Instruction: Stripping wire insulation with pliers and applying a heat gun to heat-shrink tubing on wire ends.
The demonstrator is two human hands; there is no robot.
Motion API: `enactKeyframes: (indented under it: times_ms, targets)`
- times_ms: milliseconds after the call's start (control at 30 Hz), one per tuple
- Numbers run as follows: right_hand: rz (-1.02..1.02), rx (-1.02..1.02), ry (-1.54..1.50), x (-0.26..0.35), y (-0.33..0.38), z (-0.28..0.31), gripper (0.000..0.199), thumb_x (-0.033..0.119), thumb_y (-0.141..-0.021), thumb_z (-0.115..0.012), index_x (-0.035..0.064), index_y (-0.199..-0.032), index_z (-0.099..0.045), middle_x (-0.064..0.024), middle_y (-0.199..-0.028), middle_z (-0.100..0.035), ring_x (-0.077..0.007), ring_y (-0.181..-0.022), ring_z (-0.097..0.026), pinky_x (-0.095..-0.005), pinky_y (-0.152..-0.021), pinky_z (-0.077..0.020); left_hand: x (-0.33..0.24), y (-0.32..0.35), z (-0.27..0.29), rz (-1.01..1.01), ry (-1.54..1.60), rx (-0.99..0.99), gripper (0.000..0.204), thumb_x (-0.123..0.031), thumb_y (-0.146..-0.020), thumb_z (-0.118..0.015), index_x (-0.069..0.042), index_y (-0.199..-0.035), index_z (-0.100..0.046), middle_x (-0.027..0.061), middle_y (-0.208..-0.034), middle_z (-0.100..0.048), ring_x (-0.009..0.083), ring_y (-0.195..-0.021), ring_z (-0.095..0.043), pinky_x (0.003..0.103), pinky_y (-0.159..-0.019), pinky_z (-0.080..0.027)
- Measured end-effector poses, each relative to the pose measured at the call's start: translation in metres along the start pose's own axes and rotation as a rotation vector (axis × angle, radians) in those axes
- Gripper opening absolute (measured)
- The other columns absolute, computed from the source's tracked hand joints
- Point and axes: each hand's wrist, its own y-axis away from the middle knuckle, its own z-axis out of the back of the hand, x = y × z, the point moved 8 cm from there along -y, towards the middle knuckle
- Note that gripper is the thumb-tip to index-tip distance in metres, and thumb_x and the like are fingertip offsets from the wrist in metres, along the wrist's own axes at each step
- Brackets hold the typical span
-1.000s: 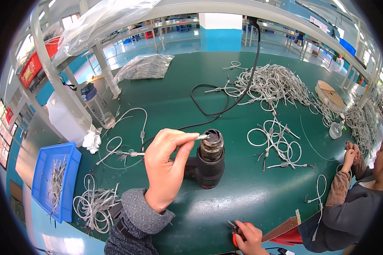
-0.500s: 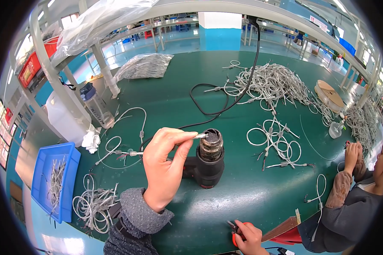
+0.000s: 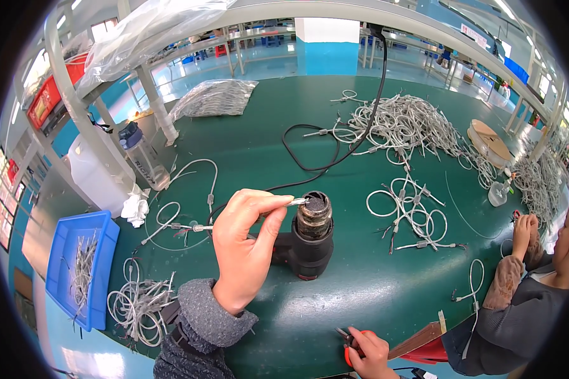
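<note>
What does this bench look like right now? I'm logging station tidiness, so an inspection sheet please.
Surface: green table, round-edged.
Job's things: black heat gun standing nozzle up; thin metal-tipped cable end held over the nozzle.
Clutter: blue bin, white jug, cloth.
Grippers: left hand pinches the cable end; right hand rests on a red-handled tool.
Cables: grey wire loops piled; black power cord.
Surroundings: a seated person's sleeve at right.

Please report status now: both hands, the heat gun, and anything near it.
Left hand pinches cable end over heat gun nozzle. Right hand holds red tool at table edge. Cable loops lie beside gun.
</note>
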Motion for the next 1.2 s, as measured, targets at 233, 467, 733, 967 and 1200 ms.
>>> enactKeyframes:
  times_ms: [233,467,733,967,1200]
  targets:
    - [-0.013,-0.005,-0.010,0.000,0.000,0.001,0.040,-0.001,-0.074,-0.062,0.0006,-0.113,-0.058,-0.0157,-0.084,-0.057,-0.0325,-0.070,-0.057,-0.0379,-0.062,-0.0465,-0.002,-0.001,0.001,0.000,-0.009,-0.016,0.014,0.003,-0.079,-0.063,0.000,-0.093,-0.066,0.0093,-0.084,-0.062,0.0190,-0.077,-0.059,0.027,-0.068,-0.047]
    - [-0.003,-0.019,-0.005,0.001,-0.001,0.001,0.039,-0.001,-0.074,-0.062,0.0006,-0.112,-0.058,-0.0152,-0.081,-0.056,-0.0322,-0.067,-0.056,-0.0377,-0.061,-0.0459,-0.001,0.000,0.001,0.000,-0.008,0.012,0.011,0.001,-0.084,-0.062,0.001,-0.094,-0.065,0.0071,-0.088,-0.060,0.0131,-0.080,-0.056,0.022,-0.070,-0.044]
    - [-0.022,-0.008,-0.015,0.000,-0.001,0.000,0.039,-0.001,-0.074,-0.062,0.0008,-0.113,-0.058,-0.0153,-0.079,-0.055,-0.0327,-0.066,-0.055,-0.0384,-0.060,-0.0452,-0.001,-0.001,0.002,0.006,-0.010,-0.018,0.014,0.003,-0.080,-0.063,0.000,-0.093,-0.066,0.0096,-0.085,-0.062,0.0190,-0.077,-0.059,0.028,-0.068,-0.048]
    - [0.001,-0.024,-0.015,0.002,0.000,0.001,0.039,-0.001,-0.074,-0.063,0.0013,-0.113,-0.058,-0.0157,-0.079,-0.055,-0.0327,-0.067,-0.055,-0.0387,-0.060,-0.0451,-0.003,0.000,0.005,0.023,0.004,-0.019,0.014,0.002,-0.081,-0.062,-0.001,-0.094,-0.066,0.0095,-0.086,-0.062,0.0186,-0.079,-0.059,0.027,-0.069,-0.048]
    - [-0.079,-0.048,0.015,-0.017,0.017,0.000,0.041,0.006,-0.077,-0.065,0.0029,-0.117,-0.056,-0.0194,-0.091,-0.060,-0.0356,-0.079,-0.060,-0.0384,-0.070,-0.0488,-0.012,0.013,0.025,0.092,0.106,-0.064,0.013,0.001,-0.086,-0.060,0.003,-0.098,-0.064,0.0060,-0.088,-0.060,0.0123,-0.079,-0.056,0.022,-0.071,-0.044]
